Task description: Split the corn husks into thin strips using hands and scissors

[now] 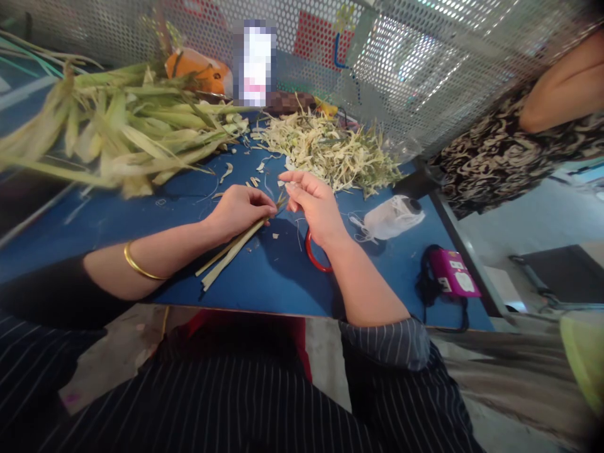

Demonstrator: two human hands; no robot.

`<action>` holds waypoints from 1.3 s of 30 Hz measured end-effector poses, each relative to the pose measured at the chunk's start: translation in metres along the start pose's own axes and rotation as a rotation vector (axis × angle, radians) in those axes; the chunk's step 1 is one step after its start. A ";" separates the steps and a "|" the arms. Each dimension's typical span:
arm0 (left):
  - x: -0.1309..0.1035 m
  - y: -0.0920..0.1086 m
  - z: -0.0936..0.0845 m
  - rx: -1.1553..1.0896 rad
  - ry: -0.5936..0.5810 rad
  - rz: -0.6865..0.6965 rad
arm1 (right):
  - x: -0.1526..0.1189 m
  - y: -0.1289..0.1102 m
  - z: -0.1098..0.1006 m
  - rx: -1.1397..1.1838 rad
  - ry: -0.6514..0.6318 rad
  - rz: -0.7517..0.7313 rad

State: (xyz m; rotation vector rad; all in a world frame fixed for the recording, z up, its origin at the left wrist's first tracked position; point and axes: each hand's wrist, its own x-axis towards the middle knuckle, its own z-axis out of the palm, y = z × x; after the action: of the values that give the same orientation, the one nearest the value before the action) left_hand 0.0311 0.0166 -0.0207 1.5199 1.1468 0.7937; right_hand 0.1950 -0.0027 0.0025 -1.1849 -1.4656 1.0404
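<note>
My left hand (243, 211) is closed around a few long, pale green husk strips (234, 251), which look like corn husk. Their cut lower ends point toward the table's near edge, and thin frayed tips (282, 201) stick out past my fingers toward the right. Close beside those tips is my right hand (312, 204), its thumb and fingers drawn together in a pinch; a small pale bit shows near the fingertips, too small to name. A red ring, probably a bangle (317, 255), hangs at my right wrist. On my left forearm sits a gold bangle (136, 263).
A large heap of whole husks (117, 126) covers the back left of the blue table (287, 283). Shredded trimmings (335, 148) are piled at the back. To the right lie a white spool in plastic (394, 217) and a purple box (455, 274). Another person's arm (566, 82) is far right.
</note>
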 end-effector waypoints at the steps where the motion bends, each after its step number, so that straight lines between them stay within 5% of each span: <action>1: 0.000 0.000 -0.001 0.035 0.019 0.020 | 0.001 0.002 -0.001 -0.055 0.016 -0.013; 8: -0.002 -0.001 -0.001 0.247 0.099 0.086 | 0.003 0.015 0.000 -0.617 -0.048 -0.118; 17: -0.003 -0.003 -0.007 0.437 0.045 0.188 | 0.003 0.023 0.001 -0.926 -0.161 -0.207; 26: 0.001 0.003 -0.001 -0.002 -0.082 -0.023 | 0.006 0.022 -0.001 -0.776 -0.215 -0.144; 39: 0.003 0.001 -0.001 -0.042 -0.121 -0.032 | 0.006 0.015 -0.009 -0.521 -0.378 -0.061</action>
State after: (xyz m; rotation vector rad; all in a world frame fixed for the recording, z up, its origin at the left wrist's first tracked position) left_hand 0.0311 0.0202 -0.0196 1.4906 1.0564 0.6910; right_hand 0.2062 0.0065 -0.0098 -1.3333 -2.1482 0.8968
